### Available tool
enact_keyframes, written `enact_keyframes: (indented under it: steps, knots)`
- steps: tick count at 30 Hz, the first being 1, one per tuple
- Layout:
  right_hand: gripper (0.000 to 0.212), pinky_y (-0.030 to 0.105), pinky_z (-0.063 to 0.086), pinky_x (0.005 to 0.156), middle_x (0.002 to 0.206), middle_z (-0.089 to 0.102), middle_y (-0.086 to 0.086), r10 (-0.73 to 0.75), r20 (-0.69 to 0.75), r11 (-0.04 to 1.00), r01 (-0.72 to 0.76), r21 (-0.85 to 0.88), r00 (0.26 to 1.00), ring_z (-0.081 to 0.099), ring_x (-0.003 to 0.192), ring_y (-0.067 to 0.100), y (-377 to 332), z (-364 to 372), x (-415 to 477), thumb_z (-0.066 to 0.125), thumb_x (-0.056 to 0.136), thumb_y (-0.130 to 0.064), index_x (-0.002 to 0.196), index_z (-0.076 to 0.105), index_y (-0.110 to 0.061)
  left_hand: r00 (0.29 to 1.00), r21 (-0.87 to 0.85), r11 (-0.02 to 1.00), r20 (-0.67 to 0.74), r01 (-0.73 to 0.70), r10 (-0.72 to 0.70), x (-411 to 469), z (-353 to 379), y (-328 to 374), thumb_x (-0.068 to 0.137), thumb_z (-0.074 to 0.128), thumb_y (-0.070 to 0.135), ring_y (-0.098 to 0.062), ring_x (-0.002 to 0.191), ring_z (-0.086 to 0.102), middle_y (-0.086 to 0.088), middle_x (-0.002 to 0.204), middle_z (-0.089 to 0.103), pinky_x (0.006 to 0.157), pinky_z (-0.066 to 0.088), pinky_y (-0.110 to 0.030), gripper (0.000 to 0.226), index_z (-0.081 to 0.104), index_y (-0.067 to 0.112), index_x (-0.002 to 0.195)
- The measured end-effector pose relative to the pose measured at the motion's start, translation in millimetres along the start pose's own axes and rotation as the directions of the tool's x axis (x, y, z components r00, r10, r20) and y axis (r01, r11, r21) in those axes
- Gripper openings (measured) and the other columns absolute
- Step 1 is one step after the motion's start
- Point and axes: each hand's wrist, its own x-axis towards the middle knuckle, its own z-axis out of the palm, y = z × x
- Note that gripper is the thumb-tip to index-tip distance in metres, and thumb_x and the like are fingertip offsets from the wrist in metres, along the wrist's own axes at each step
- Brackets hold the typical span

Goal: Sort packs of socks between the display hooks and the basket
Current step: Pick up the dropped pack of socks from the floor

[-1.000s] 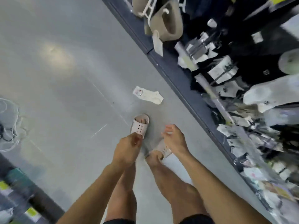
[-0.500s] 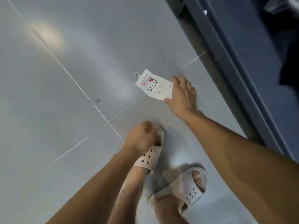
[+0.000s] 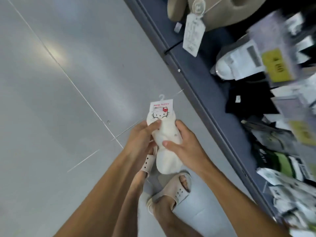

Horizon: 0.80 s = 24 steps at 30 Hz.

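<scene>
A white sock pack (image 3: 164, 132) with a cat-face card and a small clear hanger hook on top is held up above the floor. My left hand (image 3: 142, 139) holds its left edge, thumb pressed on the front under the card. My right hand (image 3: 184, 144) grips its right side, thumb across the sock's middle. The sock's toe end hangs down toward my sandals. The display (image 3: 280, 103) on the right is crowded with hanging sock packs, blurred. No basket is in view.
A dark blue base rail (image 3: 193, 79) of the display runs diagonally from top centre to lower right. A beige item with a paper tag (image 3: 193, 33) hangs at the top. Grey tiled floor (image 3: 59, 100) spreads to the left. My sandalled feet (image 3: 172, 190) stand below my hands.
The sock pack lay on the floor with my right hand reaching onto it; now it is lifted and both hands hold it. My view has risen and the display is back in sight.
</scene>
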Motion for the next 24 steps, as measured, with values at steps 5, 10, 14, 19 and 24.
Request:
enact_keyframes:
  steps: [5, 10, 14, 19, 24]
  knots:
    - [0.044, 0.023, 0.058, 0.078, 0.113, 0.072, -0.016, -0.018, -0.166, 0.983, 0.048, 0.177, 0.986, 0.070, 0.100, 0.003, -103, -46, -135, 0.070, 0.078, -0.044, 0.118, 0.055, -0.051, 0.983, 0.126, 0.977, 0.081, -0.174, 0.165, -150, 59, 64, 0.095, 0.058, 0.001, -0.034, 0.092, 0.071, -0.016, 0.109, 0.075, 0.078, 0.056, -0.041, 0.025, 0.066, 0.003, 0.118]
    - [0.017, 0.016, 0.051, 0.078, 0.099, 0.075, -0.012, -0.092, -0.575, 0.927, 0.281, 0.249, 0.813, 0.069, 0.092, 0.002, -159, -90, -243, 0.063, 0.093, -0.027, 0.107, 0.065, -0.036, 0.903, 0.366, 0.850, 0.349, -0.378, 0.251, -249, 129, 85, 0.092, 0.057, -0.010, -0.020, 0.079, 0.061, -0.017, 0.101, 0.071, 0.066, 0.050, -0.021, 0.024, 0.064, -0.005, 0.115]
    - [0.015, 0.014, 0.044, 0.070, 0.080, 0.066, -0.006, -0.105, -0.766, 0.893, 0.399, 0.208, 0.634, 0.055, 0.074, -0.001, -144, -100, -336, 0.058, 0.097, -0.015, 0.086, 0.062, -0.024, 0.811, 0.533, 0.655, 0.542, -0.536, 0.223, -303, 184, 49, 0.090, 0.059, -0.009, -0.015, 0.077, 0.057, -0.020, 0.096, 0.071, 0.068, 0.046, -0.026, 0.024, 0.070, 0.008, 0.103]
    - [0.016, 0.022, 0.049, 0.055, 0.080, 0.065, -0.022, 0.104, -0.863, 0.846, 0.413, 0.339, 0.494, 0.054, 0.063, 0.000, -37, -99, -462, 0.059, 0.099, -0.017, 0.090, 0.065, -0.030, 0.747, 0.596, 0.525, 0.653, -0.608, 0.124, -371, 249, -85, 0.074, 0.063, 0.012, -0.013, 0.071, 0.062, -0.001, 0.078, 0.073, 0.072, 0.046, -0.036, 0.018, 0.071, 0.022, 0.086]
    - [0.024, 0.022, 0.058, 0.062, 0.092, 0.075, -0.016, 0.359, -0.891, 0.744, 0.491, 0.454, 0.280, 0.065, 0.066, 0.004, 104, -104, -600, 0.057, 0.099, -0.006, 0.099, 0.066, -0.028, 0.701, 0.604, 0.510, 0.713, -0.612, -0.004, -439, 306, -286, 0.071, 0.062, 0.030, -0.009, 0.070, 0.064, -0.001, 0.081, 0.075, 0.071, 0.048, -0.034, 0.018, 0.071, 0.026, 0.087]
